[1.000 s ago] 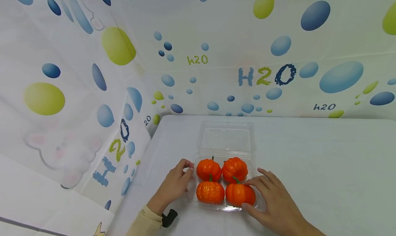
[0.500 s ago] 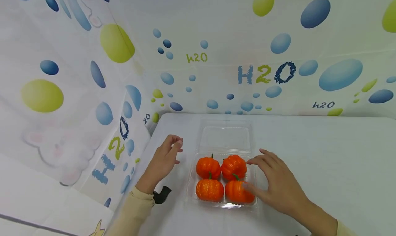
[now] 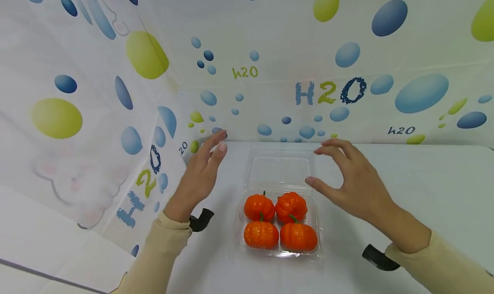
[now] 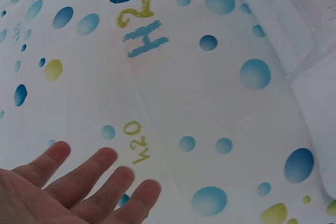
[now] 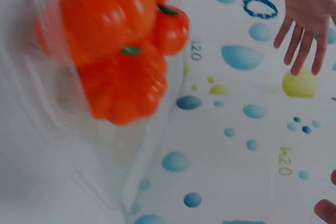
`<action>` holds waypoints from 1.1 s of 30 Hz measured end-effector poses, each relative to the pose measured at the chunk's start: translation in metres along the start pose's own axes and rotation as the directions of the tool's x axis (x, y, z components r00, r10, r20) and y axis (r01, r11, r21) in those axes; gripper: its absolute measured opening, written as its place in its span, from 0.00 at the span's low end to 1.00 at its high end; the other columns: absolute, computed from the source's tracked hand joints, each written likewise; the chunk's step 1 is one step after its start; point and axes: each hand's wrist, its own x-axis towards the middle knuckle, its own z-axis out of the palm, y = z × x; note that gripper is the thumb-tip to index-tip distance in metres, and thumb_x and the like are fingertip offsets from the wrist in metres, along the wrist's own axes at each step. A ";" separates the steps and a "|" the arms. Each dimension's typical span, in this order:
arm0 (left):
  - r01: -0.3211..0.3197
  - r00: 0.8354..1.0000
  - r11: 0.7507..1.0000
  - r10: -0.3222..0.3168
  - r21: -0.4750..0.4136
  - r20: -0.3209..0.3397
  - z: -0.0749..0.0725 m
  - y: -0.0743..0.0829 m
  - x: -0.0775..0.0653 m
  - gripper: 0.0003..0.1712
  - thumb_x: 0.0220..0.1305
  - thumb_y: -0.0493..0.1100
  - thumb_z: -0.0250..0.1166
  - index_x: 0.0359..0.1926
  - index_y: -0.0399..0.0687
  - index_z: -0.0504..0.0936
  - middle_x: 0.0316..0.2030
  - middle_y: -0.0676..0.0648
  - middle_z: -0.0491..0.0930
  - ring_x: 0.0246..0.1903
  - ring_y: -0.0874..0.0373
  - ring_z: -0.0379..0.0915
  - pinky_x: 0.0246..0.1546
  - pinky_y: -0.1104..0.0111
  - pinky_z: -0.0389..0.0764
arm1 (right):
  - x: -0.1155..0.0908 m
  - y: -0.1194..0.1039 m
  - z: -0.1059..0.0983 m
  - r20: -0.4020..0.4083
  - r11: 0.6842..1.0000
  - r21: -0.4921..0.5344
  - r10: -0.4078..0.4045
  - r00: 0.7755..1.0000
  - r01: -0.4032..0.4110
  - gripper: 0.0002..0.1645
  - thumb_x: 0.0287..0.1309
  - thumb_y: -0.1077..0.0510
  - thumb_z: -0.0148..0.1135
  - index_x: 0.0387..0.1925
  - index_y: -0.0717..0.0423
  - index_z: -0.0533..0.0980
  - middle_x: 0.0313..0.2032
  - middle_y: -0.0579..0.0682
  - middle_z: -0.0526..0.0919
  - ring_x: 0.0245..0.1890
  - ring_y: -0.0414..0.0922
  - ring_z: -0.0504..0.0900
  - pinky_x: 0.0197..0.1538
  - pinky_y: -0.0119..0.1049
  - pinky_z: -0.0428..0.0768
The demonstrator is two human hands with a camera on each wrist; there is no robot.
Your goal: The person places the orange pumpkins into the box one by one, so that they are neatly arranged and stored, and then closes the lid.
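Note:
Several small orange pumpkins with green stems sit in two rows in a clear plastic clamshell box. Its transparent lid lies folded back toward the wall. My left hand hovers to the left of the lid, fingers extended and holding nothing; the left wrist view shows those fingers spread. On the lid's other side is my right hand, thumb and fingers apart with nothing between them, its thumb tip overlapping the lid's right edge in the head view. The right wrist view catches pumpkins close up.
A white-covered table bears the box. Behind it and to the left hangs a patterned sheet with blue and green spots and H2O lettering. Black straps show under both sleeved wrists.
Both hands have left the sides of the box and risen forward to either side of the lid. Their fingers have straightened. The pumpkins and box stay in place.

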 end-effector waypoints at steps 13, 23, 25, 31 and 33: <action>-0.081 0.994 0.943 0.102 -0.323 0.047 -0.006 0.000 0.045 0.60 0.60 0.85 0.26 0.81 0.52 0.47 0.79 0.56 0.48 0.77 0.63 0.38 0.76 0.55 0.38 | 0.053 0.030 -0.002 0.006 0.955 0.247 0.166 0.986 -0.162 0.56 0.64 0.41 0.64 0.81 0.46 0.42 0.80 0.50 0.44 0.77 0.54 0.50 0.68 0.67 0.59; 0.238 0.970 0.389 -0.053 -0.890 0.236 -0.002 -0.052 0.064 0.64 0.60 0.85 0.22 0.80 0.43 0.40 0.80 0.48 0.46 0.78 0.52 0.38 0.76 0.55 0.42 | 0.058 0.070 0.021 0.425 0.459 0.683 0.383 0.820 -0.568 0.53 0.73 0.28 0.34 0.79 0.50 0.26 0.80 0.49 0.29 0.79 0.52 0.34 0.76 0.51 0.38; 0.273 0.962 0.252 -0.075 -0.929 0.262 0.003 -0.067 0.064 0.66 0.59 0.86 0.27 0.80 0.42 0.39 0.80 0.46 0.44 0.78 0.50 0.37 0.75 0.55 0.42 | 0.055 0.078 0.029 0.481 0.315 0.744 0.360 0.799 -0.589 0.54 0.72 0.26 0.33 0.78 0.51 0.24 0.80 0.48 0.26 0.79 0.48 0.31 0.76 0.45 0.36; 0.373 0.918 -0.014 -0.142 -0.928 0.371 0.027 -0.109 0.056 0.69 0.57 0.88 0.35 0.80 0.41 0.37 0.80 0.44 0.41 0.78 0.51 0.38 0.75 0.57 0.45 | 0.034 0.106 0.058 0.546 -0.145 0.836 0.311 0.778 -0.529 0.58 0.70 0.25 0.36 0.76 0.52 0.19 0.78 0.46 0.20 0.78 0.46 0.25 0.76 0.41 0.32; 0.398 0.902 -0.043 -0.166 -0.916 0.400 0.035 -0.120 0.052 0.69 0.57 0.88 0.36 0.80 0.41 0.37 0.80 0.43 0.41 0.78 0.50 0.38 0.75 0.57 0.46 | 0.024 0.113 0.069 0.566 -0.281 0.822 0.310 0.764 -0.495 0.61 0.68 0.24 0.38 0.75 0.51 0.17 0.78 0.46 0.19 0.78 0.46 0.24 0.76 0.40 0.33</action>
